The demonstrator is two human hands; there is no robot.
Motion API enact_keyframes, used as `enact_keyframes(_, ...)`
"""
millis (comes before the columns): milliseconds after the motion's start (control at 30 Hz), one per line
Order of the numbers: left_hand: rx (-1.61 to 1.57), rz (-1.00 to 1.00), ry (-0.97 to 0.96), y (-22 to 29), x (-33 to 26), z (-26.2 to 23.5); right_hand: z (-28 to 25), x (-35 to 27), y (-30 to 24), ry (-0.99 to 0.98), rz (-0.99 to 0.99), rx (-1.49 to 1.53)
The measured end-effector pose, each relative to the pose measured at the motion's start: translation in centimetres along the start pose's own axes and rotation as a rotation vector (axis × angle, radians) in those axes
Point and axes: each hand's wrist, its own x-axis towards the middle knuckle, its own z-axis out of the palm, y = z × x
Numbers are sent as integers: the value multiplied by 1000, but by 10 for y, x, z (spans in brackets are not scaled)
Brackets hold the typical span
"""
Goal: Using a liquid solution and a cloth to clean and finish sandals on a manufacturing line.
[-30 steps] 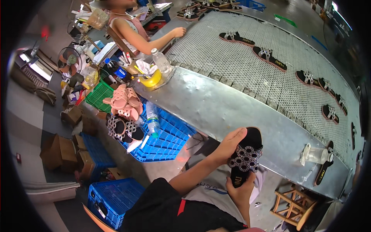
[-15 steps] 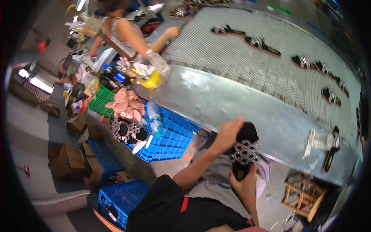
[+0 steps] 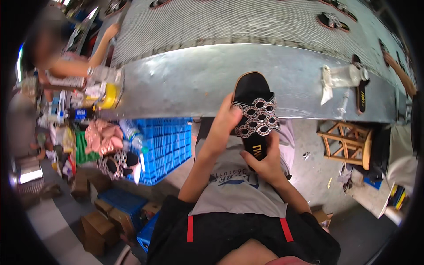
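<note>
A black slide sandal [image 3: 251, 86] with a wide strap of sparkling silver rings is held upright before me, its toe end over the metal ledge [image 3: 185, 84]. My left hand [image 3: 224, 121] is closed on its left edge, thumb against the strap. Lower down, my right hand [image 3: 267, 161] grips the heel part, with the thumb across the insole. Another black sandal [image 3: 361, 96] lies on the ledge to the right, beside a clear plastic container [image 3: 344, 76] lying on its side.
Beyond the ledge, a mesh conveyor [image 3: 212, 26] carries several sandals [image 3: 332, 21]. Left of me stands a blue crate [image 3: 168, 148], with pink straps [image 3: 104, 138] beside it. A wooden stool [image 3: 346, 141] is at right. Co-workers' arms [image 3: 98, 55] reach in from both sides.
My view has swung to the right. My left hand has come down from the toe end to the sandal's side by the strap. The right hand keeps its hold near the heel.
</note>
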Motion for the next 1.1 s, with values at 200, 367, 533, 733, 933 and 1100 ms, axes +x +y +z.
enact_keyframes(200,318,-57,-150,40,37,-9,-16,17,-5,-284,-134,-267)
enact_keyframes(367,822,-255,-719,107,143,-19,-80,48,-20,198,-125,-322)
enact_keyframes(533,1245,-113,-1056,59,206,-11,-166,106,-11,865,-190,-473)
enact_keyframes(733,1309,328,-763,13,174,28,-230,161,21,797,-312,-153)
enact_keyframes(933,1212,461,-767,-10,162,79,-239,167,17,705,-281,-220)
enact_keyframes(1100,1177,440,-619,-36,208,145,-263,147,10,711,-317,-129)
